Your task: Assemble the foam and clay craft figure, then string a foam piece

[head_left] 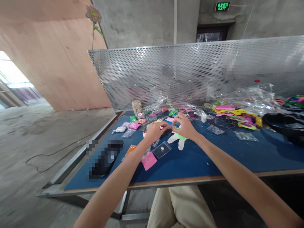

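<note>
My left hand [155,131] and my right hand [185,127] meet above the table, fingertips close together. Between them is a small dark packet [167,131], pinched by the fingers of both hands; what is in it cannot be made out. Just under my right hand lies a white and green cutout shape [180,143] with rounded lobes. A clear bag with a small white disc [162,148] lies in front of my hands. Beside it is a pink square sheet [149,161], and an orange packet [131,150] sits left of my left forearm.
A blue-topped table [190,166] carries clear bags, a white earphone case [120,129], a blurred-out dark object [105,160], colourful foam pieces [234,112] and a black strap [282,125]. A perforated metal panel [152,66] stands along the back.
</note>
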The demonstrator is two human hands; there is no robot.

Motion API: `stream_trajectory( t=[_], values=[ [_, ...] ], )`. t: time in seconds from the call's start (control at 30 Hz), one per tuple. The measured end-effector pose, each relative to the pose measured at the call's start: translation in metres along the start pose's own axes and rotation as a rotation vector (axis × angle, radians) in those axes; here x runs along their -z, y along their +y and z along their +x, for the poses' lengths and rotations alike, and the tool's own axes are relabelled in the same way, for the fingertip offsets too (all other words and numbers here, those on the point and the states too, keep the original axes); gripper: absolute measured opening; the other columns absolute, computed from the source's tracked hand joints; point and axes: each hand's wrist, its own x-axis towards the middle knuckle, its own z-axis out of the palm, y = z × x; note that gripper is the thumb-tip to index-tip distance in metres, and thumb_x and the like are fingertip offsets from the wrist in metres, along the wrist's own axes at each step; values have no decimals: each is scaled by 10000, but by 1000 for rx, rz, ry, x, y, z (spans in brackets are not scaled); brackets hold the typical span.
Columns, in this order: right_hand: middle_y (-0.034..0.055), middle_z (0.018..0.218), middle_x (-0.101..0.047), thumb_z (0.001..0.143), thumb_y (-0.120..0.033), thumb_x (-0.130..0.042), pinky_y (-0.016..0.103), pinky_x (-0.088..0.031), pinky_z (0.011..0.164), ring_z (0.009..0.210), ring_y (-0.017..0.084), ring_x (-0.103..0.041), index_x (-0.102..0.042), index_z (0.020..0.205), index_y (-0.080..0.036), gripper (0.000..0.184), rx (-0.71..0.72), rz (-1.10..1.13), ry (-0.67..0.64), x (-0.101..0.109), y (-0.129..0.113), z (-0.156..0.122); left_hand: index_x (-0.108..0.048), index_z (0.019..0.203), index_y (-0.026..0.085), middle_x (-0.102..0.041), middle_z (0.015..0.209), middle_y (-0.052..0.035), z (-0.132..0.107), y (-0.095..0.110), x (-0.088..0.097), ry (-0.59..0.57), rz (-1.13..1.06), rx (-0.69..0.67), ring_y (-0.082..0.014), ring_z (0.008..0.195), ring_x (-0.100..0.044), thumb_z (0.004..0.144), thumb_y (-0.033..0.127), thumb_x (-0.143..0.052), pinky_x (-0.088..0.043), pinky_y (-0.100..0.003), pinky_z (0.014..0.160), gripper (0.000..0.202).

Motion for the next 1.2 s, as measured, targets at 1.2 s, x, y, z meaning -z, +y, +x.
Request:
stream_trajectory(
  t=[1.2],
  values=[
    [35,915,-651,956,-305,-564,358,-309,815,855,186,-487,-691,932,-230,150,415,-353,84,4,-13,0,-691,846,160,-693,720,-13,2,3,23,-168,-13,27,-107,611,-589,898,376,-540,-439,-208,597,268]
  ],
)
